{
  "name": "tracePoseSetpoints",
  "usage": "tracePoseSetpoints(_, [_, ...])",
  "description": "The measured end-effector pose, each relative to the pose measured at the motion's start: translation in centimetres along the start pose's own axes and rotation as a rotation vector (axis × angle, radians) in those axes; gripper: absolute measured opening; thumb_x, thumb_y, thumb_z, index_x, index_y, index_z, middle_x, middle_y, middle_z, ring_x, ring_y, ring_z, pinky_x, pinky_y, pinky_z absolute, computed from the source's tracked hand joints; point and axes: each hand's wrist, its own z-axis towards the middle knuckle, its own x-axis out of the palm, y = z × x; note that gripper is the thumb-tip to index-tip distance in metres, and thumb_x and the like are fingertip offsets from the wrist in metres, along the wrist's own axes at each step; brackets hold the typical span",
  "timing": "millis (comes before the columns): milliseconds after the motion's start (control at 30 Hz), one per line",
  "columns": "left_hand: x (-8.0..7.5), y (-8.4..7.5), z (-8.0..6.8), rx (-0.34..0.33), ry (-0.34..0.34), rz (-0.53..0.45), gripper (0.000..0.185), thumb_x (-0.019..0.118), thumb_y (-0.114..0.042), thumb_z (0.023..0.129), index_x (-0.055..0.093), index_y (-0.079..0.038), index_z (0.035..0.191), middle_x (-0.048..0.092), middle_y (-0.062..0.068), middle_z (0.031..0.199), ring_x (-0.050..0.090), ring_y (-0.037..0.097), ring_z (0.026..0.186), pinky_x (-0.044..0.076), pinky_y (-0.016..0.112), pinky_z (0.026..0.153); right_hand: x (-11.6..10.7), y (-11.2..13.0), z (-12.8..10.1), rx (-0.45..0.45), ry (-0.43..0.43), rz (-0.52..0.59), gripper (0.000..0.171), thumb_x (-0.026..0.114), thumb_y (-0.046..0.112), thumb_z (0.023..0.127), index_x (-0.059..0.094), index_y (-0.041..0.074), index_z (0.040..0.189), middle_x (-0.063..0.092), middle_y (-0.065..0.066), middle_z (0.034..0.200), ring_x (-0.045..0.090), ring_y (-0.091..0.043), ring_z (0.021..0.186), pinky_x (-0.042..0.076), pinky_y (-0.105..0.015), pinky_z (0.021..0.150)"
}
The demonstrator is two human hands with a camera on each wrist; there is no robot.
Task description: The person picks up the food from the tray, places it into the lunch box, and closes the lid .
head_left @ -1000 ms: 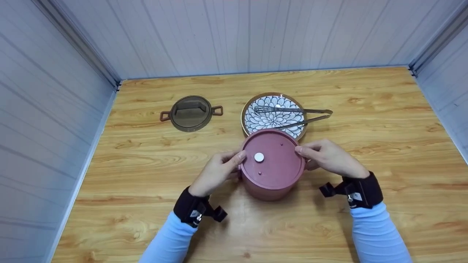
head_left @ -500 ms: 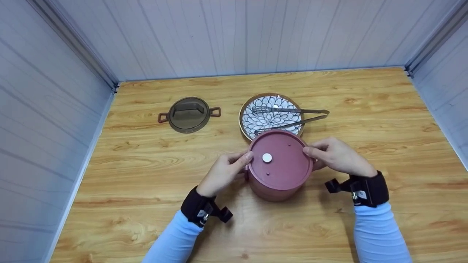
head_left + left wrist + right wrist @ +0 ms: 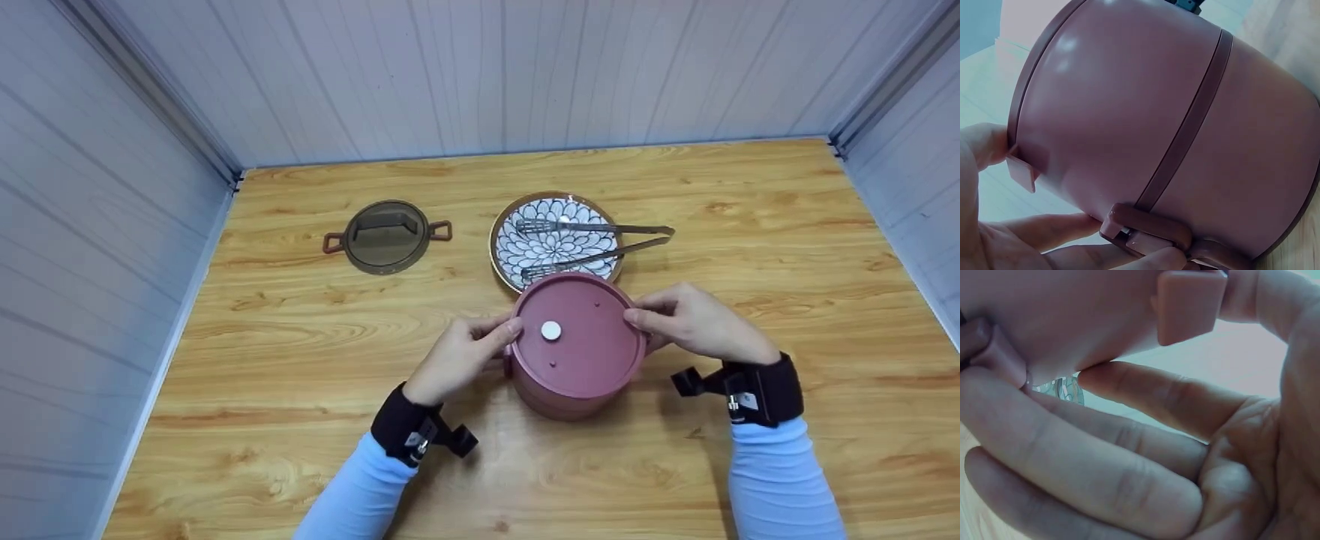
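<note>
A dusty-pink round lunch box (image 3: 577, 349) with a flat lid and a white button (image 3: 551, 331) stands between my two hands. My left hand (image 3: 461, 352) grips it from the left, thumb on the lid's rim, fingers around a side latch (image 3: 1154, 225) low on the body. My right hand (image 3: 686, 322) holds the opposite side, thumb on the rim. In the right wrist view its fingers reach under a pink tab (image 3: 1190, 306) and touch the side of the box. A dark band (image 3: 1190, 124) runs around the body.
A patterned plate (image 3: 504, 262) lies right behind the lunch box, its front edge overlapped by it. Metal tongs (image 3: 637, 229) rest across the plate. A dark pot lid (image 3: 385, 247) with two side loops lies at the back left. Panel walls (image 3: 480, 82) enclose the table (image 3: 300, 375).
Both hands have shifted the lunch box to the right, then slightly nearer to me. More of the tongs' front arm now shows on the plate. The grip looks the same.
</note>
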Motion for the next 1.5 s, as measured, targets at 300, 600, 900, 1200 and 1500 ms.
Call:
tracePoseSetpoints(300, [0.0, -0.1, 0.1, 0.026, 0.018, 0.02, 0.051, 0.061, -0.041, 0.098, 0.062, -0.002, 0.131, 0.059, 0.014, 0.135, 0.061, 0.019, 0.118, 0.051, 0.029, 0.095, -0.2, -0.4, -0.4, -0.032, 0.054, 0.077, 0.035, 0.055, 0.03, 0.103, 0.07, 0.001, 0.116, 0.074, -0.012, 0.099, 0.073, -0.028, 0.087, 0.059, -0.037, 0.079])
tracePoseSetpoints(600, [-0.7, -0.4, -0.2, -0.016, 0.077, 0.072, 0.056, 0.056, -0.044, 0.099, 0.057, -0.003, 0.137, 0.062, 0.015, 0.132, 0.066, 0.022, 0.109, 0.052, 0.038, 0.095, -0.1, -0.6, -0.3, -0.018, -0.032, -0.029, 0.045, 0.06, 0.036, 0.099, 0.064, 0.004, 0.131, 0.072, -0.01, 0.113, 0.071, -0.019, 0.095, 0.057, -0.031, 0.083])
tracePoseSetpoints(900, [-4.8, -0.9, 0.9, -0.097, 0.02, 0.16, 0.049, 0.053, -0.05, 0.098, 0.066, -0.012, 0.126, 0.066, 0.017, 0.121, 0.064, 0.035, 0.105, 0.054, 0.047, 0.09, -0.1, -0.5, -0.3, -0.073, -0.04, -0.026, 0.048, 0.062, 0.032, 0.098, 0.058, 0.006, 0.138, 0.069, -0.008, 0.12, 0.07, -0.018, 0.097, 0.057, -0.032, 0.083])
tracePoseSetpoints(1200, [-14.5, -0.7, 6.3, 0.015, -0.381, 0.492, 0.034, 0.06, -0.017, 0.1, 0.063, -0.002, 0.131, 0.066, 0.016, 0.121, 0.062, 0.03, 0.109, 0.051, 0.04, 0.093, -0.2, -0.5, -0.5, -0.069, -0.06, -0.054, 0.051, 0.064, 0.035, 0.097, 0.058, 0.007, 0.138, 0.069, -0.009, 0.12, 0.071, -0.017, 0.095, 0.057, -0.031, 0.083])
tracePoseSetpoints(1500, [-20.0, 0.3, 8.0, -0.102, -0.277, 0.916, 0.054, 0.054, -0.009, 0.102, 0.036, 0.001, 0.151, 0.035, 0.028, 0.152, 0.032, 0.046, 0.138, 0.029, 0.054, 0.113, -0.3, -0.5, -0.7, -0.084, -0.063, -0.071, 0.049, 0.064, 0.035, 0.097, 0.059, 0.01, 0.138, 0.071, -0.007, 0.116, 0.07, -0.017, 0.092, 0.057, -0.031, 0.082])
